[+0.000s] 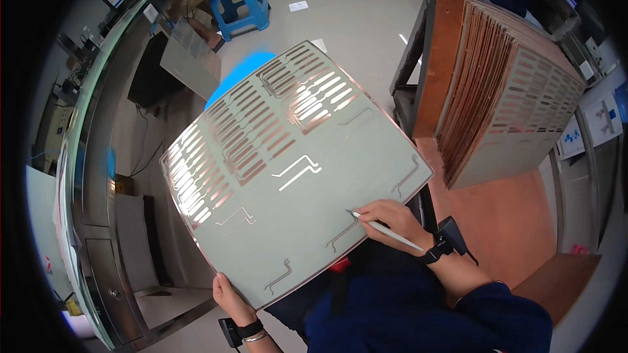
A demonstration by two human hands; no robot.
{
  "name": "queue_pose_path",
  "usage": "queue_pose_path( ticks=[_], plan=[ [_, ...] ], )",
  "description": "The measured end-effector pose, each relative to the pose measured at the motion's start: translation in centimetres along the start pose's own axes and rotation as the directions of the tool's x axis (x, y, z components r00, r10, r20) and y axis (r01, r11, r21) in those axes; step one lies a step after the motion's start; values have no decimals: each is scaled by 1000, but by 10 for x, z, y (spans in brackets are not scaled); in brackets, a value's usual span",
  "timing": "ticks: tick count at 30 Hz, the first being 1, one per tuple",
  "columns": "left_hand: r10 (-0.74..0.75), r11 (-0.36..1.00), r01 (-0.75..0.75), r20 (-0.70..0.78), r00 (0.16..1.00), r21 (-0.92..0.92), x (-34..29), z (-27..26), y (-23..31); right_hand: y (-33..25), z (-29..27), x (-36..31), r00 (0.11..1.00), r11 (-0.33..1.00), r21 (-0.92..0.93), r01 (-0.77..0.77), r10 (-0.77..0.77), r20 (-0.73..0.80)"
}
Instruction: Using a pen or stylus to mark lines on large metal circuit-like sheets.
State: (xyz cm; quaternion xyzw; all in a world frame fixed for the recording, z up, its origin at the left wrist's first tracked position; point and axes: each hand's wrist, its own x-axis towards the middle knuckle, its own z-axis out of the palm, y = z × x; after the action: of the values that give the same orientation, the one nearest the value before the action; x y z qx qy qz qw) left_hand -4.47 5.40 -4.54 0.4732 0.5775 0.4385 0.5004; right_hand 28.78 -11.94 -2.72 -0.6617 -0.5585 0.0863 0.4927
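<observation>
A large pale grey-green circuit board panel (314, 216) with shiny copper patterns lies tilted across my lap. My left hand (231, 299) is closed on its lower left edge, with the thumb on top and the other fingers mostly hidden beneath. Above the panel's lower right part, my right hand (390, 221) pinches a slim white pen-like tool (397, 236). Its dark tip is by the upper end of a thin bent copper line; whether it touches the surface I cannot tell. Both wrists wear black straps with small boxes.
Many similar panels (533, 101) stand stacked upright on a reddish-brown board (494, 229) at the right. At the left runs a glass-edged workbench (98, 222). Beyond my panel, a person sits on a blue stool (241, 10), with another panel (190, 59) leaning nearby.
</observation>
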Motion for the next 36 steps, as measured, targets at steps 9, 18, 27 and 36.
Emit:
queue_pose_path(
  ticks=[9, 18, 27, 36],
  plan=[
    [67, 998, -65, -73, 995, 25, -30, -31, -28, 0, -32, 4, 992, 994, 24, -106, 108, -72],
    [7, 998, -4, -48, 999, 60, -44, -52, -40, 6, 3, 54, 988, 999, -37, -21, 15, -155],
    [32, 956, 14, -151, 988, 291, -44, -46, -58, 14, 32, 59, 995, 999, -26, 31, -34, -99],
    [86, 954, -21, -207, 975, 299, -39, -36, -53, 24, 39, 51, 988, 998, 69, -7, 17, -151]
  ],
)
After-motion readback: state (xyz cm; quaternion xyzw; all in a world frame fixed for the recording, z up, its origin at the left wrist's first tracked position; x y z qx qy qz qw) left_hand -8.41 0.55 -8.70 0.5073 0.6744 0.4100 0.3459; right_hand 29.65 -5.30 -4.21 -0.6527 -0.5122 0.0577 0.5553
